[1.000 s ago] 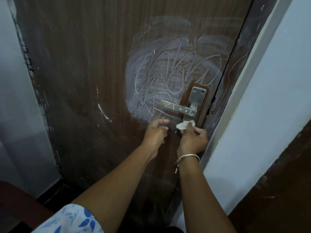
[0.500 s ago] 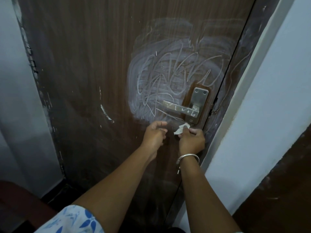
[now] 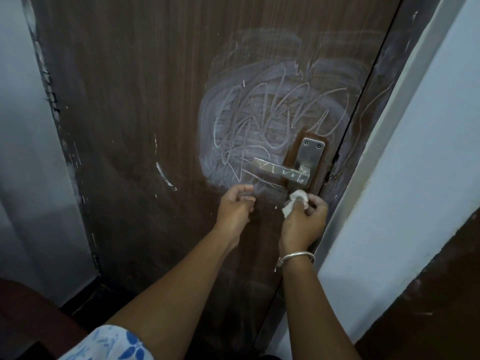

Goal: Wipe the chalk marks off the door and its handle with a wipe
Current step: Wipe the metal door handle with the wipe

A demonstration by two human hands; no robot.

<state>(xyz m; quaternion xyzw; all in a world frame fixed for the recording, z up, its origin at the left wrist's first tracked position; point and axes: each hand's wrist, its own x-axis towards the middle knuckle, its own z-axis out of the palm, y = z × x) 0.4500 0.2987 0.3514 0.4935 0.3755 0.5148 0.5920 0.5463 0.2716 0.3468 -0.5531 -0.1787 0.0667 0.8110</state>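
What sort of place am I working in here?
Likely an indoor doorway in a home, though that is a guess: a brown wood-grain door with a metal lever handle, chalk scribbles on it, set beside a pale painted wall.

Wipe just below handle, perhaps touching.

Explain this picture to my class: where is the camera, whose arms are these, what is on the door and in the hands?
There is no machine here: a person works with two bare hands. The camera sits on the person's head and looks forward and down, so the arms reach in from below. Ahead is a brown door, scribbled and smeared with white chalk marks above and left of its metal handle, which carries chalk too. The right hand, with a bracelet on its wrist, pinches a small white wipe just below the handle. The left hand is beside it, fingers curled, with nothing seen in it.
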